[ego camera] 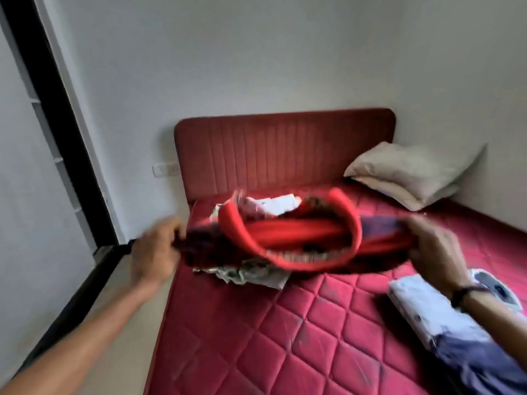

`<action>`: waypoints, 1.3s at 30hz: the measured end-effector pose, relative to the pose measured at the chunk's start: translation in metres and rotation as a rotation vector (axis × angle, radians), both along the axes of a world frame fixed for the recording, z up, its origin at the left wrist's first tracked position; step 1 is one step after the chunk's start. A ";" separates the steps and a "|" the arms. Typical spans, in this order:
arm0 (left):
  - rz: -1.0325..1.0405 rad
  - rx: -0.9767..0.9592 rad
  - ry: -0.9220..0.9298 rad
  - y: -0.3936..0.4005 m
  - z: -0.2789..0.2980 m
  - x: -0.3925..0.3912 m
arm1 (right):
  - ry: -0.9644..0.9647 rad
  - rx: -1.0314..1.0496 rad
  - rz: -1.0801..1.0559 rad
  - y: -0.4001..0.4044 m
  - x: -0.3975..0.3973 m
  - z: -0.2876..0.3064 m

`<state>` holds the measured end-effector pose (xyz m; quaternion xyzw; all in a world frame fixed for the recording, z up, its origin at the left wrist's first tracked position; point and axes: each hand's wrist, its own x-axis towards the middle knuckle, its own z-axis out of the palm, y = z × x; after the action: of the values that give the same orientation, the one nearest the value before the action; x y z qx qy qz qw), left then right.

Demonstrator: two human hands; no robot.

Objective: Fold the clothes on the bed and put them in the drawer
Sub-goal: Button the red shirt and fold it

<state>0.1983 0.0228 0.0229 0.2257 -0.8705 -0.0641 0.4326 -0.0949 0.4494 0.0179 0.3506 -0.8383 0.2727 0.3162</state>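
A red garment with dark and blue parts (288, 238) is stretched in the air above the bed, blurred by motion. My left hand (155, 252) grips its dark left end and my right hand (433, 246) grips its right end. Under it a pile of crumpled light patterned clothes (251, 273) lies on the red quilted mattress (271, 337). A folded white-and-blue garment (436, 317) lies on the mattress at the lower right, beside my right forearm. No drawer is in view.
A red padded headboard (285, 149) stands against the white wall. A beige pillow (413, 172) lies at the bed's far right corner. A dark door frame (57, 109) runs along the left. Beige floor borders the bed's left side.
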 end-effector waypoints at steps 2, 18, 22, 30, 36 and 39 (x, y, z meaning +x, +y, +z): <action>0.054 0.101 -0.226 0.003 -0.086 0.026 | -0.178 0.226 0.069 0.010 0.006 -0.084; 0.177 0.779 -0.432 0.141 -0.256 0.017 | -0.723 0.444 0.335 -0.090 0.133 -0.219; 0.096 0.695 -0.323 0.140 -0.244 0.027 | -0.761 0.452 0.318 -0.097 0.135 -0.224; -0.088 0.455 -1.086 0.197 -0.217 0.053 | -0.746 1.026 0.539 -0.063 0.173 -0.212; -0.022 0.235 -0.700 0.199 -0.223 0.046 | -0.645 0.782 0.526 -0.074 0.173 -0.217; -0.055 0.334 -0.664 0.201 -0.223 0.034 | -0.671 0.772 0.554 -0.083 0.181 -0.221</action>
<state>0.2321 0.2237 -0.2006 0.2781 -0.9468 -0.1400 0.0821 0.0861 0.3662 -0.2033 0.5412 -0.8084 0.1159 -0.2005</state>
